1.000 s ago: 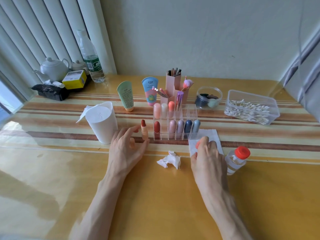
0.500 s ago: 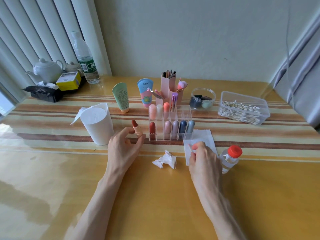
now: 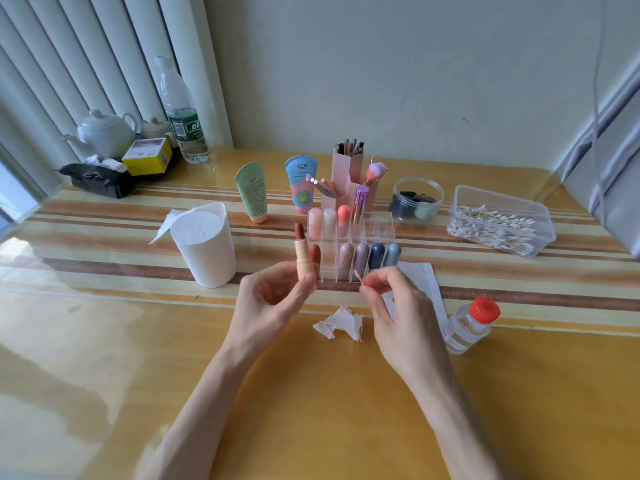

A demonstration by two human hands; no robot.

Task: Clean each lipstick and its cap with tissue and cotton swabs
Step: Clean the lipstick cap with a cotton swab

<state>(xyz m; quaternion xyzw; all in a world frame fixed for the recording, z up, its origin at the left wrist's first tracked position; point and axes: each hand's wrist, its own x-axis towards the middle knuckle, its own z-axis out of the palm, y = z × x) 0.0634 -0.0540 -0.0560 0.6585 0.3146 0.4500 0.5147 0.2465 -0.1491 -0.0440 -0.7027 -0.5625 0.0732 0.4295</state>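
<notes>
**Lipstick Up, Swab Close By**

Gripping a smooth peach lipstick (image 3: 302,258) upright in the curled fingers of the left hand (image 3: 270,299), dark red tip bare. Pinching a thin cotton swab (image 3: 358,276) in the right hand (image 3: 398,306), just beside the tube. Right behind both: a clear plastic rack (image 3: 382,230) of round-topped lipsticks. Down on the shiny yellow table (image 3: 311,410), a crumpled tissue (image 3: 339,325). Partly hidden by the right hand, a flat tissue (image 3: 420,282); near it, a small see-through bottle (image 3: 467,332) with a red cap. Off left, a tall white tissue roll (image 3: 207,244).

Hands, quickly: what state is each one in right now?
Left hand: grips the uncapped peach-cased lipstick with a brick-red tip, upright.
Right hand: pinches a thin pink-tipped cotton swab between its fingertips.
</notes>
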